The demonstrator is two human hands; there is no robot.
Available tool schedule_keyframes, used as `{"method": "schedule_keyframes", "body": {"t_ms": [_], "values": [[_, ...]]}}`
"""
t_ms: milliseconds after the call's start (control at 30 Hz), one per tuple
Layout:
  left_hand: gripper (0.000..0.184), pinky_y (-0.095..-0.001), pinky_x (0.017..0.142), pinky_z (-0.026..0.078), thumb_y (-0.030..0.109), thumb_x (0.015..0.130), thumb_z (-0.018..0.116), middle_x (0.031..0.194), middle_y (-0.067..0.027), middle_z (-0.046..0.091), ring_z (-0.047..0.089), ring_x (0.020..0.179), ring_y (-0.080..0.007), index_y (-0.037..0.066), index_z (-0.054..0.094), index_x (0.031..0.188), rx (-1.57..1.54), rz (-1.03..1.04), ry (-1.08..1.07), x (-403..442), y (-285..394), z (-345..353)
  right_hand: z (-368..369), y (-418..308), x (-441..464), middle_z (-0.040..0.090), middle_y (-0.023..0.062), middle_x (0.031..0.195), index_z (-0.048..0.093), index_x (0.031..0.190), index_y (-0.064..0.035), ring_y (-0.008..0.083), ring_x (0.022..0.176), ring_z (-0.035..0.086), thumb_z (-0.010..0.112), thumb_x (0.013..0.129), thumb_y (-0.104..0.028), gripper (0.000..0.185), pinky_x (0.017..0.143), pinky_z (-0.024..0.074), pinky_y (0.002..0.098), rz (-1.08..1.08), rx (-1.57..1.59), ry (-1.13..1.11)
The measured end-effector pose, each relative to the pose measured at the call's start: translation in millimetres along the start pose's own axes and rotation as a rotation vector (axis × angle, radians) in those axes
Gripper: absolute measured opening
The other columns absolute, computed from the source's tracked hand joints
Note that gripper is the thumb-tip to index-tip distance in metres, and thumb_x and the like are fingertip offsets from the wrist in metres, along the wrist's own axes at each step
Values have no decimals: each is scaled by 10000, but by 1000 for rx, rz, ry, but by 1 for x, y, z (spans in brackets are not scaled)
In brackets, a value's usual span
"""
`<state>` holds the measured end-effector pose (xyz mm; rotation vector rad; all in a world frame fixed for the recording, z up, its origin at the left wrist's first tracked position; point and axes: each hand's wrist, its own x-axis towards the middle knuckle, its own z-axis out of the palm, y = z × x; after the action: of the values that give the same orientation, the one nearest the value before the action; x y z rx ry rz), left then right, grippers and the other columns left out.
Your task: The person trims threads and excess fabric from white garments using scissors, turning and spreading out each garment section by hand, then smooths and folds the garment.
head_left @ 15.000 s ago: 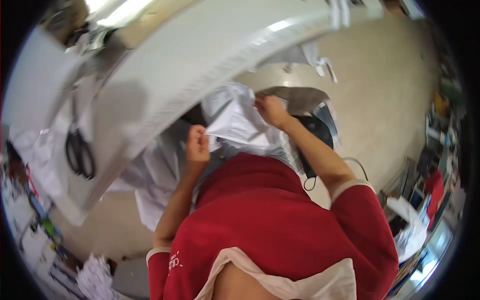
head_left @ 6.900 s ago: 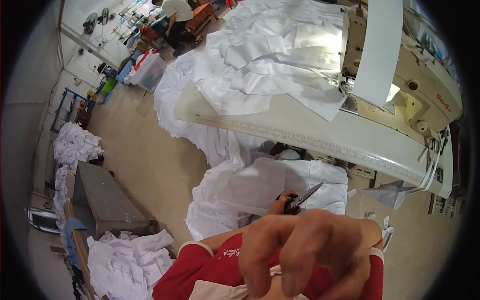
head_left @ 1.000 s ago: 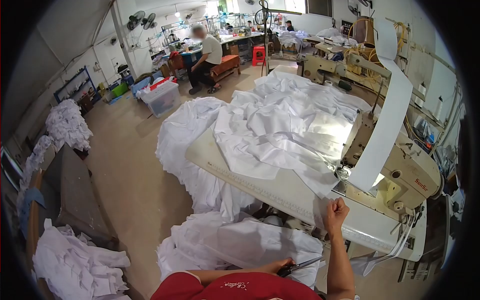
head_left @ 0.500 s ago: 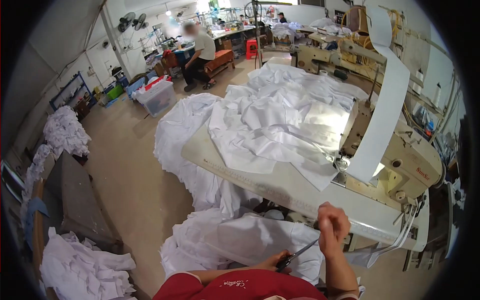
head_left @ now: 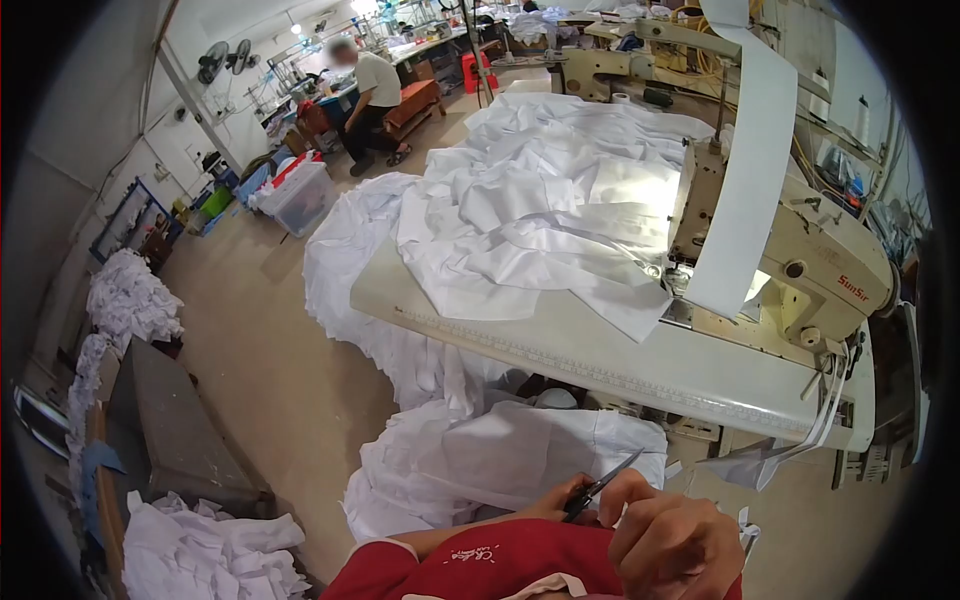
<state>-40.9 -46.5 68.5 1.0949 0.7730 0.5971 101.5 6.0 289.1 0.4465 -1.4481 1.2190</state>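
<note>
My left hand [head_left: 563,500] is closed round the dark handles of a pair of scissors [head_left: 606,483], low in front of my red shirt. Their blades point up and to the right. Close to the camera, my right hand [head_left: 672,540] has its fingers curled in, just right of the scissors; whatever it may hold is hidden. Behind both hands, white fabric [head_left: 520,450] hangs in a heap below the table edge. More white cloth [head_left: 520,200] lies crumpled on the sewing table [head_left: 560,345], one corner reaching the needle area of the sewing machine [head_left: 825,265].
A long white strip [head_left: 750,170] hangs down to the machine. Heaps of white pieces [head_left: 215,550] lie at left beside a grey metal chute [head_left: 185,430]. A clear plastic bin [head_left: 300,200] stands on the floor. Farther back, a person [head_left: 370,95] sits on a bench.
My right hand has come down and toward the camera, away from the blade tip. The scissors stay in my left hand, and the view has shifted slightly.
</note>
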Motion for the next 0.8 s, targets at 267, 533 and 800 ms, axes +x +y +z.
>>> {"method": "schedule_keyframes", "body": {"t_ms": [267,533,800], "values": [[459,-237,599,341,186,780,681,742,6,422,397,673,-87,22,408,1110,-15,2,16,3,-1,2,-6,-1,1,529,63,750,605,936,-168,180,606,442,606,852,-232,105,659,282,397,88,33,-58],[459,-236,592,341,195,780,683,731,4,426,396,663,-88,18,411,1104,-23,9,44,3,0,4,-7,3,0,550,89,770,575,928,-112,213,655,465,585,831,-190,125,691,320,404,128,223,-22],[459,-236,586,341,204,780,685,721,1,429,395,654,-89,13,414,1098,-21,-18,97,3,5,4,9,3,-22,582,38,1130,280,1412,-296,272,1128,407,566,874,-134,631,886,335,428,-58,85,205]]}}
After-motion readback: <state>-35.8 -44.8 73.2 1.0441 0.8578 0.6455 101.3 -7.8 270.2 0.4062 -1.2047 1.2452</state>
